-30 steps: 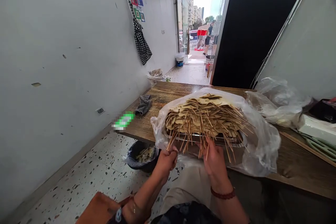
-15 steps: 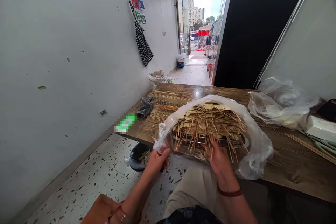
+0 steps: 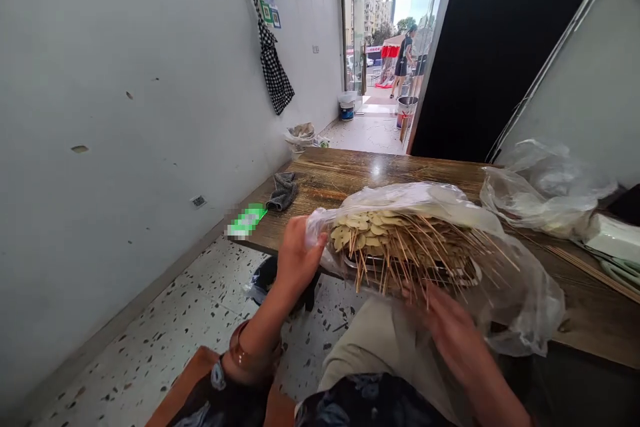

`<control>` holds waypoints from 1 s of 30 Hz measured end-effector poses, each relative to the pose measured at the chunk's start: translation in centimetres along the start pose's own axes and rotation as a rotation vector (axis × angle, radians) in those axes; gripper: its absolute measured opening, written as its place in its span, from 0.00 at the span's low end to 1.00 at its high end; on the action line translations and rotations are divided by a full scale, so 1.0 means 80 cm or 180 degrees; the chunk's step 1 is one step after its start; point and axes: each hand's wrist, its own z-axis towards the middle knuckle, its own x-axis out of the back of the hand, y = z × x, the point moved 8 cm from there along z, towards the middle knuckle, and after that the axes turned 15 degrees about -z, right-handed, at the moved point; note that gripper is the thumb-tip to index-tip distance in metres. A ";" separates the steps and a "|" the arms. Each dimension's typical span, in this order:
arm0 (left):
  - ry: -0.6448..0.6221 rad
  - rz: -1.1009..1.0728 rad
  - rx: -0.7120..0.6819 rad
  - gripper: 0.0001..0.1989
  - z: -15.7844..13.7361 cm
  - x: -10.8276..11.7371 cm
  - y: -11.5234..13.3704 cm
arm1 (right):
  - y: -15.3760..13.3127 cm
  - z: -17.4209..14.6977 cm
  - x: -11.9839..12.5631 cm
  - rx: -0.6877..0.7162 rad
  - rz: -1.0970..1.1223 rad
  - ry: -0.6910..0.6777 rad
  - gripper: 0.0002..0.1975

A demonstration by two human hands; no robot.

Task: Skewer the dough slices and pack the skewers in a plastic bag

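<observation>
A heap of pale, flat food slices on thin wooden skewers lies on a metal tray at the table's near edge. Their bare stick ends point towards me. Around the tray is a clear plastic bag, its upper side draped over the back of the heap and its mouth facing me. My left hand is closed on the bag's left edge, thumb towards the skewers. Close to the stick ends, low at the front, is my right hand. Motion smears its fingers, so whether they grip anything is unclear.
On the wooden table lie a grey cloth and a green card at left. Another plastic bag, loose skewers and a white box are at right. A dark bin stands below. A person is outside.
My left hand has risen with the bag's left edge. The bag's top has come forward and lower over the heap. My right hand has moved right and slightly down.
</observation>
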 end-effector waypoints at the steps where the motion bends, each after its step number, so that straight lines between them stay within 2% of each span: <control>1: -0.0073 0.0007 -0.0040 0.09 0.001 -0.002 0.002 | 0.001 -0.012 0.009 -0.0077 -0.0386 0.0004 0.22; 3: -0.0138 -0.0034 -0.0036 0.06 0.000 -0.005 0.003 | -0.008 -0.034 0.021 -0.0038 -0.1193 -0.0053 0.25; 5: -0.0070 -0.0127 0.0021 0.07 -0.004 -0.004 0.003 | -0.036 -0.054 0.021 0.0311 -0.1806 -0.0097 0.22; 7: 0.0006 -0.0218 0.0060 0.08 -0.008 -0.002 0.003 | -0.071 -0.070 0.007 0.0727 -0.2139 -0.0056 0.20; 11: 0.0109 -0.0308 -0.0014 0.04 -0.023 0.006 0.011 | -0.115 -0.078 -0.067 0.1191 -0.2359 -0.0367 0.17; 14: 0.0514 -0.0329 -0.0295 0.17 -0.054 0.022 0.029 | -0.127 -0.065 -0.117 0.1403 -0.2063 -0.0398 0.18; 16: 0.0817 -0.0378 -0.0677 0.21 -0.088 0.029 0.047 | -0.129 -0.055 -0.136 0.1482 -0.1910 -0.0347 0.21; 17: 0.0771 -0.0501 -0.0904 0.21 -0.105 0.025 0.057 | -0.127 -0.050 -0.143 0.1484 -0.1881 -0.0348 0.22; 18: 0.0491 -0.0683 -0.1110 0.22 -0.120 0.014 0.066 | -0.125 -0.045 -0.148 0.1453 -0.1872 -0.0352 0.24; 19: 0.0052 -0.0846 -0.1106 0.23 -0.132 -0.004 0.068 | -0.121 -0.040 -0.151 0.1383 -0.1851 -0.0336 0.25; 20: -0.0213 -0.0949 -0.0991 0.23 -0.141 -0.017 0.065 | -0.117 -0.035 -0.152 0.1269 -0.1807 -0.0311 0.25; 22: -0.0443 -0.1052 -0.0468 0.23 -0.150 -0.037 0.045 | -0.107 -0.027 -0.155 0.1037 -0.1657 -0.0293 0.25; 27: -0.0262 -0.1672 0.0828 0.26 -0.146 -0.056 -0.020 | -0.085 -0.014 -0.180 0.0833 -0.1441 -0.0757 0.22; 30: -0.0121 -0.2537 0.1585 0.27 -0.143 -0.074 -0.049 | -0.076 -0.004 -0.183 0.0728 -0.1406 -0.0657 0.20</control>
